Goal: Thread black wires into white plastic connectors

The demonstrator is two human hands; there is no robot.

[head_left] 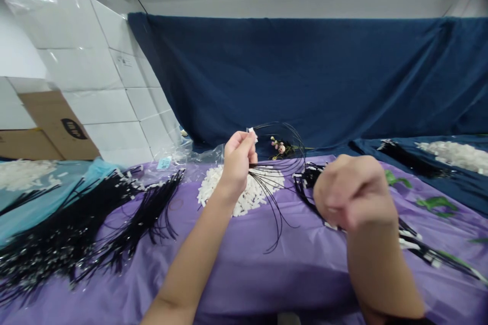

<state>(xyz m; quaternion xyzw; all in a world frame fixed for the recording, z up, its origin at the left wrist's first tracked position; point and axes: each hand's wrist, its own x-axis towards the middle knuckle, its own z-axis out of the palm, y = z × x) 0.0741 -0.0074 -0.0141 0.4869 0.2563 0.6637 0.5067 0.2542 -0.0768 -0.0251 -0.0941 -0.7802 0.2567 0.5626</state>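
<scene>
My left hand (240,155) is raised over a heap of small white pieces (249,195), its thumb and fingers closed on several thin black cords (272,172). The cords fan out to the right, some looping up and others hanging down. A small white piece (252,134) shows at its fingertips. To the right, my right hand (354,193) is blurred by motion, with its fingers curled together. What it pinches, if anything, I cannot make out. Behind and beside it lie bundled black cords (308,176) with white ends.
Large bundles of black cords (64,218) lie at the left on the purple cloth (236,264). White boxes (110,86) are stacked behind them, near an open cardboard carton (57,117). Small flowers (280,148) lie before a dark blue curtain (297,71). More white pieces (453,155) lie far right.
</scene>
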